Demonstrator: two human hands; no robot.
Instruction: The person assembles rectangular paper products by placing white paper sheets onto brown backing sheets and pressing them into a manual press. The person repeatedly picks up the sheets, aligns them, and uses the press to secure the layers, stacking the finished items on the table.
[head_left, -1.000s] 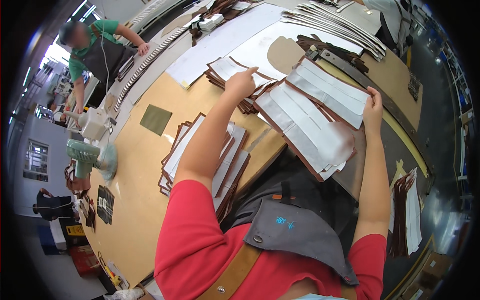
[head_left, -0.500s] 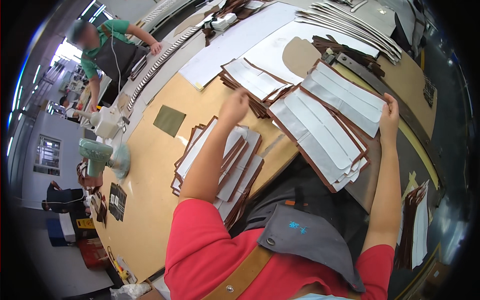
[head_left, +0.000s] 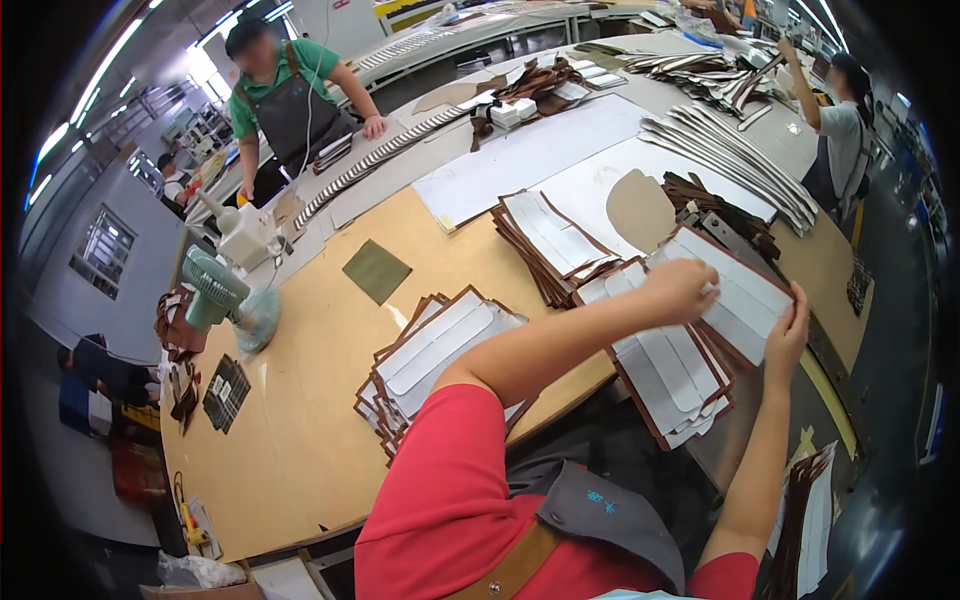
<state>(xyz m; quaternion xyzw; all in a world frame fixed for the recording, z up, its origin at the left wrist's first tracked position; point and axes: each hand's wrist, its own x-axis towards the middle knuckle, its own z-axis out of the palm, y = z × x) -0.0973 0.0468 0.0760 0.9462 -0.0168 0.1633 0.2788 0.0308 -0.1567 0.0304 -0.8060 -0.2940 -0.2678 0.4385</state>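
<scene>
My right hand (head_left: 787, 330) grips the right edge of a white panel with brown edging (head_left: 738, 296), thumb on top. Over the left part of that panel is my left hand (head_left: 683, 290), its fingers curled closed; whatever is in them is too small to make out. Beneath and nearer to me lies a fanned stack of similar brown-edged panels (head_left: 668, 375), partly hidden by my left forearm. Another such stack (head_left: 556, 236) sits just beyond on the left. A further uneven pile (head_left: 440, 345) lies by my left elbow.
A metal bar (head_left: 728, 238) and dark brown strips (head_left: 715, 205) lie beyond the panel. Long pale strips (head_left: 728, 165) fan out at the back. On the left stand a green fan (head_left: 213, 287) and an olive square (head_left: 377, 271). A co-worker in green (head_left: 300, 100) leans on the far table.
My left hand has swung right, from beside the left-hand stack to above the panel at my right hand. My right hand still holds the panel's edge. The view has shifted.
</scene>
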